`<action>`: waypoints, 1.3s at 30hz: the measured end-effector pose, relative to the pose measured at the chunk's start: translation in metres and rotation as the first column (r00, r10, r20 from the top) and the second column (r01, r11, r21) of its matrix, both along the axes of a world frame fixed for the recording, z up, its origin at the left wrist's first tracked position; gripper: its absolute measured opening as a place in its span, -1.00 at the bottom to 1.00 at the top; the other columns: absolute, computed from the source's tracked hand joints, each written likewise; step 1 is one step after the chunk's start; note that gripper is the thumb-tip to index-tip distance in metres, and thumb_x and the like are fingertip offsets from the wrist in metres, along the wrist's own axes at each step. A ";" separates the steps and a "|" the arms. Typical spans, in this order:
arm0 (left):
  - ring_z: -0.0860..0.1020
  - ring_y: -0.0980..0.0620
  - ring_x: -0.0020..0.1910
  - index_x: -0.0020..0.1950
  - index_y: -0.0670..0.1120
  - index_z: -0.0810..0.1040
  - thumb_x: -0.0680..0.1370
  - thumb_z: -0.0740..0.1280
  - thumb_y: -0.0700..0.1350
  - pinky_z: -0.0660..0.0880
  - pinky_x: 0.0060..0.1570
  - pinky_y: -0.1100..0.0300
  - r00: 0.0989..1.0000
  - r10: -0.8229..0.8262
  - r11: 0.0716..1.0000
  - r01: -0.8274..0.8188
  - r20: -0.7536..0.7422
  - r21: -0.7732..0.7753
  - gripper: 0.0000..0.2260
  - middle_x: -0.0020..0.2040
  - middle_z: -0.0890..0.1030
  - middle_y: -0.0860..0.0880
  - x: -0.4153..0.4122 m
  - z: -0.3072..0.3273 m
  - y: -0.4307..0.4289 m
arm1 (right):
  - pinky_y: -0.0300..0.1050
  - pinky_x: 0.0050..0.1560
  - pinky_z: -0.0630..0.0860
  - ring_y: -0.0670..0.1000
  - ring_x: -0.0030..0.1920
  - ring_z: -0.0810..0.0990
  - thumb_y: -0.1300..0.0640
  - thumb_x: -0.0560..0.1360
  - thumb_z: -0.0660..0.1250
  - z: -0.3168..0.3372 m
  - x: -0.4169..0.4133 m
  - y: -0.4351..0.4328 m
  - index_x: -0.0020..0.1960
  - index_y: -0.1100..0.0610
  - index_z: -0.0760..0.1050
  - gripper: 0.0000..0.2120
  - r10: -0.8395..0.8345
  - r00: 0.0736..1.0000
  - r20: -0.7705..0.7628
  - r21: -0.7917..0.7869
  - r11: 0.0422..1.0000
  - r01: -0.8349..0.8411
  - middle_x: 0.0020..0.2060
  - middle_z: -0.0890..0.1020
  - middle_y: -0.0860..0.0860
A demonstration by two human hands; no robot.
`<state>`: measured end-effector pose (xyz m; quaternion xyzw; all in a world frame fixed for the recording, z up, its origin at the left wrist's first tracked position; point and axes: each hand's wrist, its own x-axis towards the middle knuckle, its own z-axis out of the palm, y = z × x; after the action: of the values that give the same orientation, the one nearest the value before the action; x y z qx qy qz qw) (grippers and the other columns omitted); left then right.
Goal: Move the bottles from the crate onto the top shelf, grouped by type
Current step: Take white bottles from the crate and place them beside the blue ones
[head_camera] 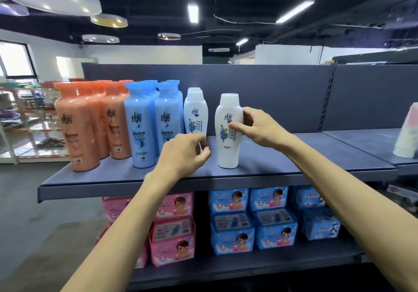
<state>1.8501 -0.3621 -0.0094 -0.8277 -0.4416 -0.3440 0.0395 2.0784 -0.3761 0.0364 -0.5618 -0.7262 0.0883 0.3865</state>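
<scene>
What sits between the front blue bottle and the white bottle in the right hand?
Head view: the left hand, with a row of white bottles behind it.

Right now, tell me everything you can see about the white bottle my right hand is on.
The white bottle stands upright near the front of the top shelf, apart from the white row to its left. It looks like glossy plastic, with a wide white cap, narrowing shoulders, and a printed label with dark characters and a blue flower. The right hand holds its upper body, thumb on the label.
</scene>
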 end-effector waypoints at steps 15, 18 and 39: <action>0.54 -0.05 -0.20 -0.18 0.03 0.52 0.46 0.28 0.01 0.45 -0.20 0.12 0.996 0.037 0.999 -0.036 -0.076 0.011 -0.91 -0.29 0.58 0.08 0.006 -0.005 0.008 | -0.16 -0.03 0.54 -0.01 -0.03 0.60 0.04 0.42 0.54 -0.052 -0.013 0.000 0.19 0.16 0.49 -0.57 -0.175 0.969 0.175 -0.070 0.979 0.189 0.10 0.66 0.05; 0.54 -0.04 -0.20 -0.19 0.03 0.51 0.45 0.29 -0.01 0.46 -0.19 0.11 0.996 0.048 0.999 -0.047 -0.076 0.019 -0.93 -0.29 0.58 0.07 -0.001 -0.008 0.011 | -0.15 0.00 0.54 0.02 0.02 0.59 0.07 0.46 0.51 -0.053 -0.017 0.005 0.18 0.18 0.46 -0.60 -0.159 0.972 0.175 -0.096 0.980 0.177 0.14 0.64 0.07; 0.53 -0.06 -0.18 -0.12 0.04 0.47 0.46 0.29 0.07 0.41 -0.24 0.12 0.992 0.121 0.992 -0.119 -0.026 0.042 -0.88 -0.29 0.58 0.08 -0.034 -0.012 0.023 | -0.02 -0.03 0.57 0.07 -0.01 0.61 0.01 0.47 0.48 -0.060 -0.085 0.047 0.11 0.19 0.48 -0.64 -0.123 0.990 0.075 -0.097 0.987 0.130 0.03 0.66 0.07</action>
<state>1.8163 -0.3390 -0.0218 -0.8035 -0.4829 -0.3380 0.0833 1.9929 -0.3289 -0.0239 -0.6283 -0.6966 0.0811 0.3368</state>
